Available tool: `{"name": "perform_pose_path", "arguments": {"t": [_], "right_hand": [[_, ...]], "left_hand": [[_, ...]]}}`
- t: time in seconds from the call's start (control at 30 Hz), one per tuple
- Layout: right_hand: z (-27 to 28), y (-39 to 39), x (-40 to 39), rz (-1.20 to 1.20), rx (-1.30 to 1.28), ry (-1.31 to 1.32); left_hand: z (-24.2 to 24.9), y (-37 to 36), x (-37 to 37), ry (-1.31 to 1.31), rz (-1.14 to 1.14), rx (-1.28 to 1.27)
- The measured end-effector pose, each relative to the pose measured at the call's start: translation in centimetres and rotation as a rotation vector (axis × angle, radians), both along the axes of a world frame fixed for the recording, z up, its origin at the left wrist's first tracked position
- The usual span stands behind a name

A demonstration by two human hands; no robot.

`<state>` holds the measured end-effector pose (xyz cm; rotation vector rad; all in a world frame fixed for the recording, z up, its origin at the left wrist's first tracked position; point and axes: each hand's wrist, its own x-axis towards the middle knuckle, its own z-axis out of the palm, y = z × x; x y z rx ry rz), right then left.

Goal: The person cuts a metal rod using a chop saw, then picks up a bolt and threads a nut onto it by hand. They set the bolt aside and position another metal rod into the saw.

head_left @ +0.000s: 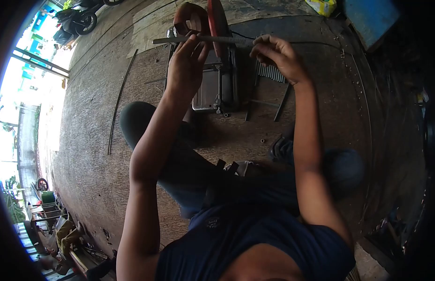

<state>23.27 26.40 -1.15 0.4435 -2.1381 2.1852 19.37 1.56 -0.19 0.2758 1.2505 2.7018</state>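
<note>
I hold a thin threaded metal rod [217,40] level in front of me, above a cut-off saw [217,79] with a red blade [216,23]. My left hand [187,63] grips the rod near its left part, fingers wrapped over it. At the rod's right end, my right hand [278,56] pinches it with the fingertips. My knees and dark shirt fill the lower part of the view.
The saw stands on a rough concrete floor [95,154]. A long thin rod [118,105] lies on the floor at left. Several short rods [271,72] lie beside the saw, and a small nut [263,140] is nearer me. A motorbike [79,21] is parked far off.
</note>
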Motion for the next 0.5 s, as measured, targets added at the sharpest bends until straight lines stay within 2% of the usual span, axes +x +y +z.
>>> {"name": "perform_pose_path", "arguments": {"t": [0.17, 0.23, 0.37, 0.43, 0.5], "right_hand": [[0.2, -2.0, 0.7, -0.17, 0.035, 0.078], [0.1, -2.8, 0.8, -0.218, -0.146, 0.113], [0.8, -3.5, 1.4, -0.333, -0.104, 0.04], [0.6, -3.5, 1.0, -0.137, -0.53, -0.091], [0.5, -3.5, 1.0, -0.119, -0.563, -0.104]], "left_hand": [[1.1, -0.1, 0.2, -0.027, -0.01, 0.069], [1.6, -0.2, 0.5, -0.047, 0.015, 0.078], [1.9, -0.4, 0.6, -0.088, 0.047, 0.128], [1.9, -0.4, 0.6, -0.089, 0.044, 0.139], [1.8, -0.5, 0.5, -0.089, 0.043, 0.148]]}}
